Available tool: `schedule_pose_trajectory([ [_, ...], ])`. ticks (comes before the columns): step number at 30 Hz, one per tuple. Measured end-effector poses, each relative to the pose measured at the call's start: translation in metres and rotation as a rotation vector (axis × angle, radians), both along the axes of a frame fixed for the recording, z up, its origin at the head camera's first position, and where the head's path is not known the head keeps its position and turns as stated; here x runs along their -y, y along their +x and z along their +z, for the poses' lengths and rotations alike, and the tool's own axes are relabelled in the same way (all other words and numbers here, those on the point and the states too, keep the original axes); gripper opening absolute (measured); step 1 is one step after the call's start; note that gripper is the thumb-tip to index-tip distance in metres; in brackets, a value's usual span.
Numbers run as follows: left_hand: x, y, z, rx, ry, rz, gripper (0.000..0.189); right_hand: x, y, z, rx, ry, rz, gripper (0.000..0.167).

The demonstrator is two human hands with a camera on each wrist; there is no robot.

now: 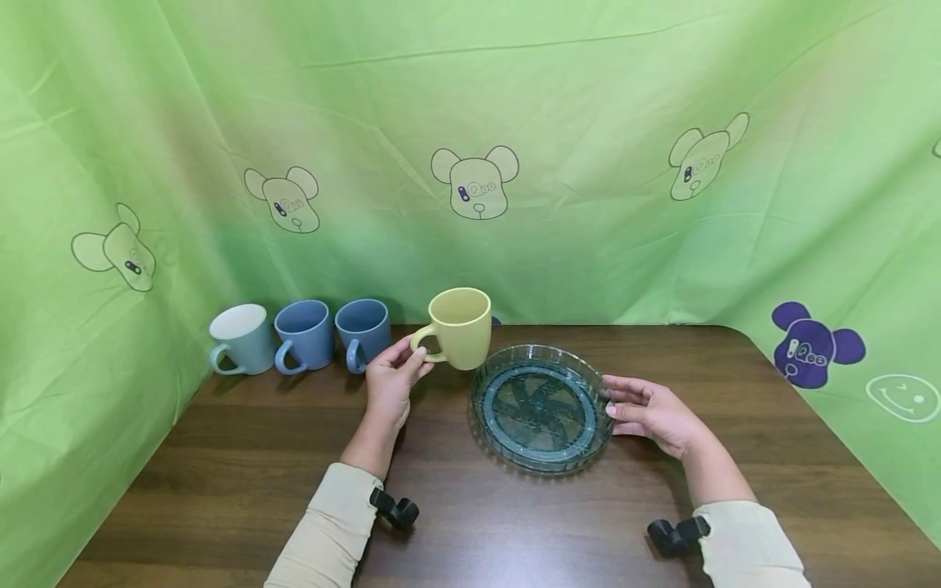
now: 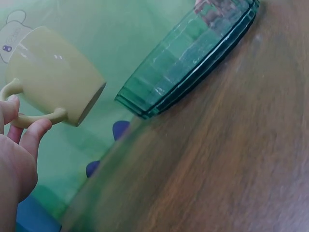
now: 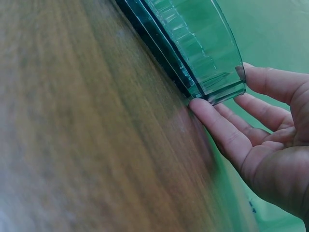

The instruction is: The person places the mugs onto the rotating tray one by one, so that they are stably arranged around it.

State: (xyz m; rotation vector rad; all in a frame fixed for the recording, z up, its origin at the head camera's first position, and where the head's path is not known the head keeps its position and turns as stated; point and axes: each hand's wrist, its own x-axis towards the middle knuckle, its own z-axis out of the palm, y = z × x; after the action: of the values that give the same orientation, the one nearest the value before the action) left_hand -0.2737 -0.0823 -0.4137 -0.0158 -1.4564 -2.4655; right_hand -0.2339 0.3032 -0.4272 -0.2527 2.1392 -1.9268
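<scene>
In the head view my left hand (image 1: 390, 384) pinches the handle of a yellow mug (image 1: 463, 331) between thumb and fingers. The mug is upright and held above the table, left of and behind a round, dark green-blue glass dish (image 1: 540, 412). The left wrist view shows the mug's underside edge (image 2: 91, 104) off the tabletop. My right hand (image 1: 654, 415) grips the dish at its right rim. The right wrist view has one fingertip at the upper rim and another low beside the base. Whether the dish is slightly raised, I cannot tell.
Three mugs stand in a row at the back left: a light teal mug with a white inside (image 1: 243, 339), a blue mug (image 1: 305, 336) and another blue mug (image 1: 365, 331). A printed green cloth (image 1: 573, 253) hangs behind and beside the brown wooden table (image 1: 265, 457).
</scene>
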Motion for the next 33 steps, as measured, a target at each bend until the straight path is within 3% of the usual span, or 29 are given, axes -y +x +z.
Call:
schedule_pose_trajectory([
  [18, -0.015, 0.010, 0.010, -0.016, 0.010, -0.054, 0.032, 0.000, 0.000, 0.000, 0.011, -0.007, 0.003, 0.066],
  [33, -0.028, 0.004, 0.011, -0.010, 0.068, -0.102, 0.031, -0.001, 0.000, 0.000, 0.021, -0.011, -0.007, 0.068],
])
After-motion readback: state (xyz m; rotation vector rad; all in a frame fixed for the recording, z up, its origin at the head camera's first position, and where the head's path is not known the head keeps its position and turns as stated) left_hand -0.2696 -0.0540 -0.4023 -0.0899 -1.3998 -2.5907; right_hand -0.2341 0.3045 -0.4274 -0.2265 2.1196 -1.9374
